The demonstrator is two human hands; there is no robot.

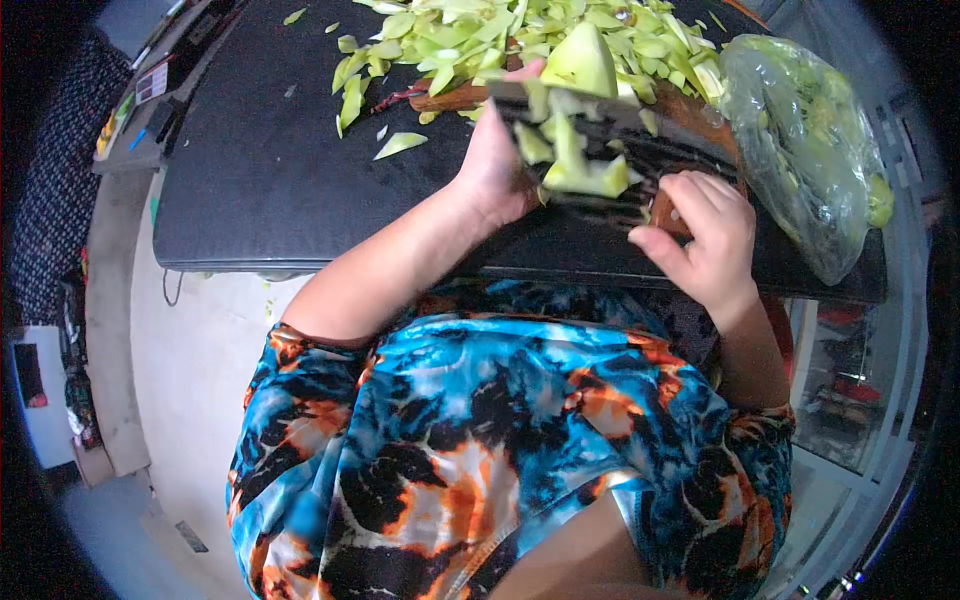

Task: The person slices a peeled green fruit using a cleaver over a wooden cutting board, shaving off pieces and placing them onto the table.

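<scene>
My right hand (708, 228) is wrapped round the brown wooden handle (668, 214) of a broad cleaver. Its wide blade (600, 150), blurred by motion, carries several pale green slices. Behind the blade's left end is my left hand (497, 160), its fingers mostly hidden. A pale green peeled piece (583, 62) stands up just beyond the blade; whether my left hand touches it is hidden. Under it lies a wooden board (455, 98), partly covered. Many thin green slices (440, 42) are heaped along the far side.
A clear plastic bag (800, 150) with green contents lies at the table's right. The black table (270, 170) has its near edge just before my body. A loose slice (402, 145) lies left of my left hand. Papers and small items (150, 85) are at far left.
</scene>
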